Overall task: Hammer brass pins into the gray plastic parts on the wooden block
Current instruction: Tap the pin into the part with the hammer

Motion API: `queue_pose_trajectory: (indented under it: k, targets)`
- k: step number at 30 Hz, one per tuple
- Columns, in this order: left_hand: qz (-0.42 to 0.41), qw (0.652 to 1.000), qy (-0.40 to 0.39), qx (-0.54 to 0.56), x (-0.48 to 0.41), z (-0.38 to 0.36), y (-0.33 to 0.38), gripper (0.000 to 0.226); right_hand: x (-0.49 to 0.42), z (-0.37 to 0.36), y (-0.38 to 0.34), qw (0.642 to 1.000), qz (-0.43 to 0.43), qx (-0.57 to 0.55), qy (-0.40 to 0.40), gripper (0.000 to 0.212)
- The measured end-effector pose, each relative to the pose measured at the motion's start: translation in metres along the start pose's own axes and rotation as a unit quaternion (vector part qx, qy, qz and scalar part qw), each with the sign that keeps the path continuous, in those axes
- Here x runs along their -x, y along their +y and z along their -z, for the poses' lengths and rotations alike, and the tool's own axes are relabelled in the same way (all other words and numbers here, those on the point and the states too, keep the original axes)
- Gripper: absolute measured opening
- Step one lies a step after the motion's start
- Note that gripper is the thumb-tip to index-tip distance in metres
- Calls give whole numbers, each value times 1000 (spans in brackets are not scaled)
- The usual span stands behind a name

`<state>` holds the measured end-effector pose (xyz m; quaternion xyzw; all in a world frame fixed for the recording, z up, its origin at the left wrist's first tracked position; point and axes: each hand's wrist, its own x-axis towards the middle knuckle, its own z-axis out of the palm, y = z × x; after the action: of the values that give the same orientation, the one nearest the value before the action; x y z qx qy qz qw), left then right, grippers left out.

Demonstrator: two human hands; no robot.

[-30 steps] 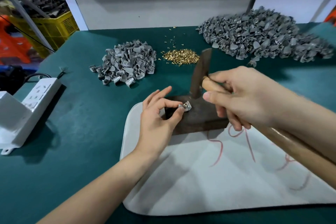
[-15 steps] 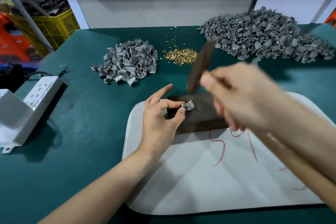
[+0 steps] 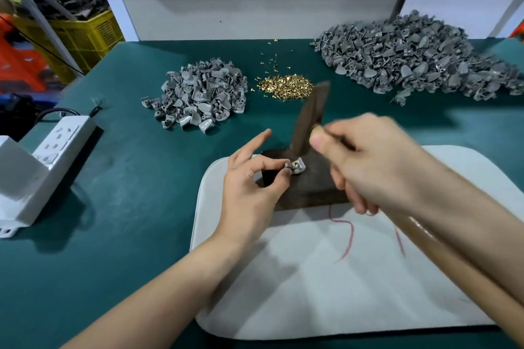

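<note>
Your left grip [image 3: 249, 181] pinches the gray part [image 3: 297, 168] steady on the block [image 3: 312, 191]; your right grip [image 3: 374, 164] clutches the hammer [image 3: 310, 119]

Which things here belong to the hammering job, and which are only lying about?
Job: hammer, gray part on the wooden block, brass pins, small pile of gray parts, large pile of gray parts, white mat.
Lying about: white power strip, yellow crate.

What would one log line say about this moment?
left hand pinches gray part on wooden block | right hand grips hammer | hammer blurred, contact with part unclear
</note>
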<state>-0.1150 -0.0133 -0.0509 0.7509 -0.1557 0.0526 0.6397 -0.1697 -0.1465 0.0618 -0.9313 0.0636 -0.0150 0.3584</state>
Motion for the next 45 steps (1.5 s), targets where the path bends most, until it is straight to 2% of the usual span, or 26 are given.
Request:
queue_pose_trajectory:
  k: [3,7,8,12,16,18,20,23,26,28,30,34,37,42,44,45]
  targets:
    - [-12,1000,-5,-13,0,-1,0,21,-1,13,-4,997,49,-21,64,46]
    - [-1,1000,1,3,-1,0,-1,28,0,-7,0,999,-9,30,-21,39]
    - [-5,1000,1,5,0,0,0,28,0,-6,0,999,-10,30,-21,40]
    - [-10,1000,-8,-6,-1,-1,-1,22,-1,9,0,996,48,-16,70,45]
    - [-2,1000,-10,-5,0,2,-2,23,2,-8,6,999,8,37,-11,42]
    - [-5,1000,-14,-7,0,2,-1,21,1,-4,9,1000,10,-5,-3,44]
    - [2,1000,-22,-21,-1,3,0,17,-5,7,16,996,20,-80,41,46]
    - [10,1000,-19,-11,-1,3,1,15,-22,16,35,975,-1,-215,53,37]
    - [17,1000,-16,15,0,3,2,18,-37,10,58,915,-69,-397,-14,37]
    - [17,1000,-17,18,0,3,3,16,-43,6,73,878,-98,-466,-41,38]
    - [19,1000,-18,13,0,3,3,13,-45,2,85,859,-110,-497,-57,38]
    - [19,1000,-23,10,0,3,5,12,-43,-2,98,844,-116,-517,-77,39]
    - [11,1000,-29,3,0,3,3,12,-42,-2,99,858,-110,-496,-74,39]
    - [6,999,-35,2,1,3,2,16,-41,-4,97,900,-74,-427,-42,37]
    - [-9,1000,-27,5,3,3,1,13,-44,-4,99,882,-71,-461,-62,37]
    - [-25,1000,-19,3,3,4,2,12,-47,-4,102,857,-74,-504,-80,37]
